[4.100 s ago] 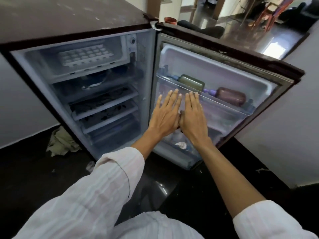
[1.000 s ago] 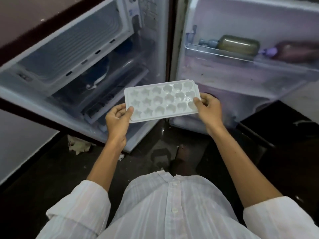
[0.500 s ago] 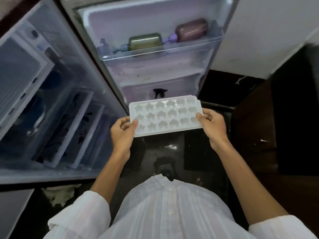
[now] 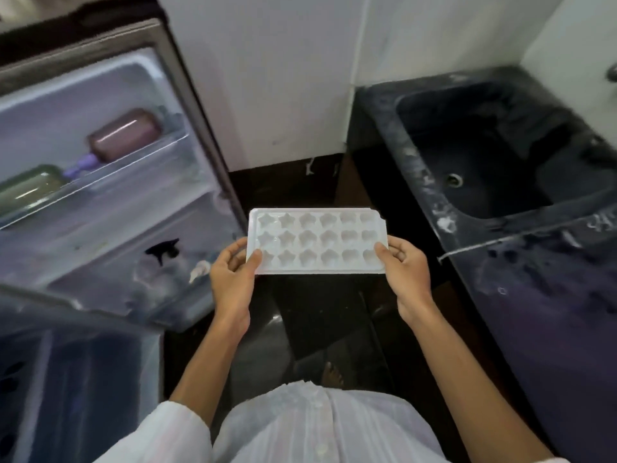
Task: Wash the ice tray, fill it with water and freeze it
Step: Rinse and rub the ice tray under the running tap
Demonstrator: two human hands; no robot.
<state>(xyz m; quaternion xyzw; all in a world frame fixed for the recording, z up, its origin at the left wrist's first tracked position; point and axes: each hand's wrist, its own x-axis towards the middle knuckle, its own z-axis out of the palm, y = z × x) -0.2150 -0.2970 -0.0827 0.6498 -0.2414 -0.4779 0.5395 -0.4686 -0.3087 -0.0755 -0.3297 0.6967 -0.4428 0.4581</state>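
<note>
Fingers (image 4: 254, 256) of the left hand (image 4: 230, 282) pinch one short end of the ice tray (image 4: 317, 240), thumb on top of the rim and the rest curled underneath; the right hand (image 4: 405, 279) grips the opposite short end the same way. The tray hangs level between them at waist height, cups up, above the dark floor (image 4: 320, 315), with the open fridge door (image 4: 110, 182) on the left and the dark sink (image 4: 484, 155) near on the right. It looks like thin white moulded plastic with star-shaped cups that appear empty, so I judge it light and a little bendy, liable to twist if held by one corner. The flat rim at each end is the sound place to hold. Once wet it will likely turn slippery, and once filled, heavier and prone to spilling, so two hands and a level carry seem wise.
</note>
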